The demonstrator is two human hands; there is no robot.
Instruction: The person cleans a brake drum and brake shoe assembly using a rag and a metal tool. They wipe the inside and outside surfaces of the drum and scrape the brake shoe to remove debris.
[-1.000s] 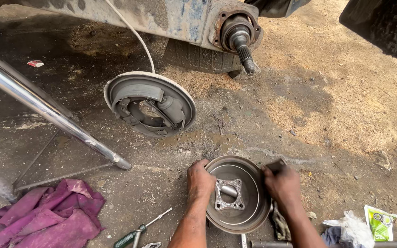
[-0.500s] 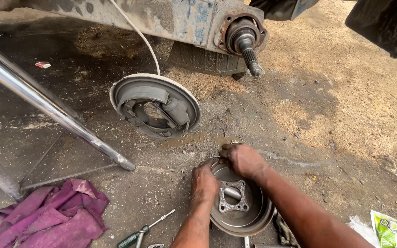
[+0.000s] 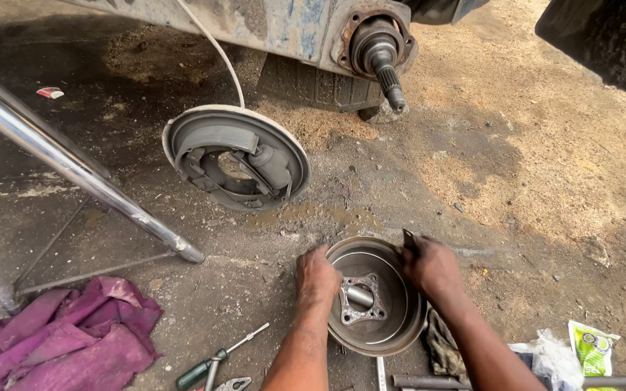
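You had the round metal drum [image 3: 377, 297] on the dirt, below the brake plate [image 3: 237, 158]. Your left hand [image 3: 318, 274] and right hand [image 3: 430, 263] clamped its 2 sides. It looked heavy; greasy fingers could slip, and it could pinch you.

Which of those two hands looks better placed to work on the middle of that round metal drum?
Probably the left hand: it rests on the brake drum's near-left rim, right beside the hub. The right hand grips the far rim and seems to pinch a small dark piece, so it is busier.
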